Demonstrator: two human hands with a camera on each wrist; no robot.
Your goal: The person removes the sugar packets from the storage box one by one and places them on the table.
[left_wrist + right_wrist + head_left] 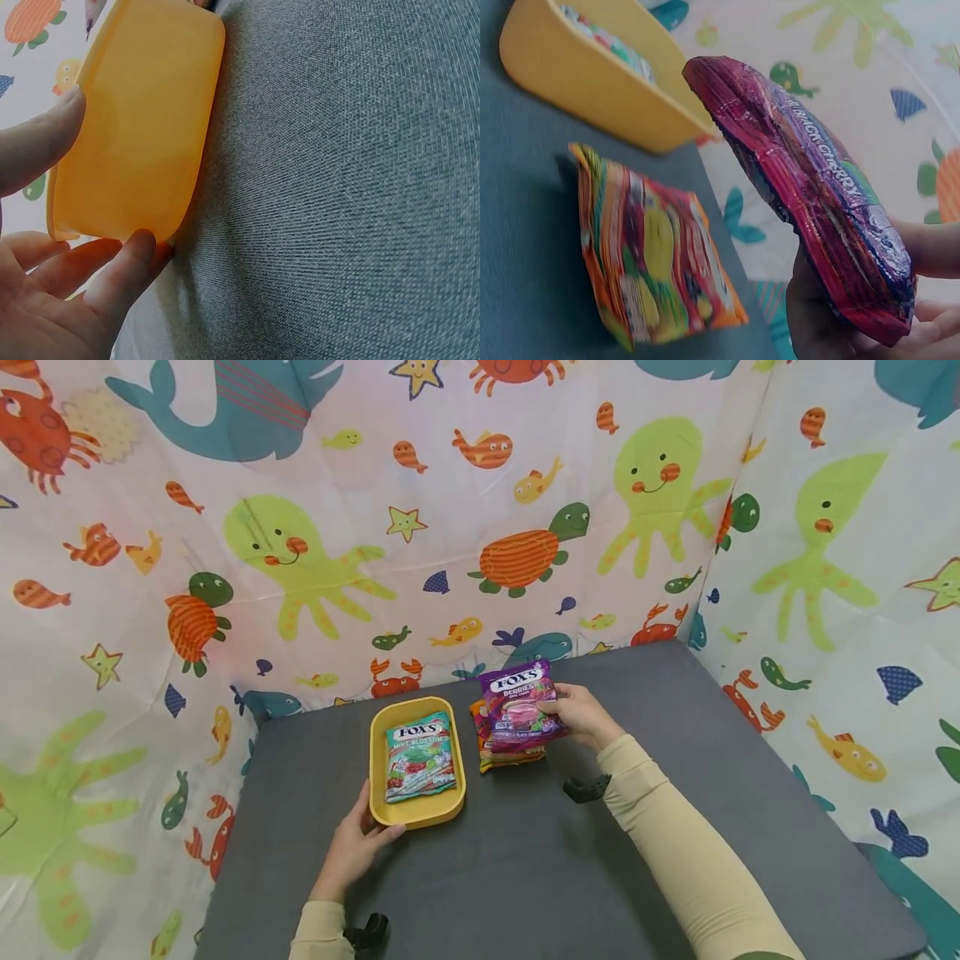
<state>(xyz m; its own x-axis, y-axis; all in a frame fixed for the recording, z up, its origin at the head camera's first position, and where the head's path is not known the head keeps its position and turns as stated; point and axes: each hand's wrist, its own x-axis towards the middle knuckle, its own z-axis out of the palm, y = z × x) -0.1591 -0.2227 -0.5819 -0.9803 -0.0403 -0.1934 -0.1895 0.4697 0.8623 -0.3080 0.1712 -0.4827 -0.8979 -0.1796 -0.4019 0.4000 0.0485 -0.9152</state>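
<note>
A purple candy bag (519,708) labelled Fox's Berries is pinched at its right side by my right hand (588,717), raised above the table. In the right wrist view that candy bag (810,195) shows edge-on, clear of the surface. Below and partly behind it lies an orange candy bag (660,247), flat on the table. My left hand (354,847) holds the near left corner of a yellow container (416,814), its thumb and fingers (124,274) on different sides of the wall. Inside the container lies a teal candy bag (422,758) labelled Mint Blossom.
The dark grey table (510,877) runs back to a white curtain (442,535) printed with sea animals, which also hangs along the left and right sides. The container stands just left of the orange bag. Dark straps are on both wrists.
</note>
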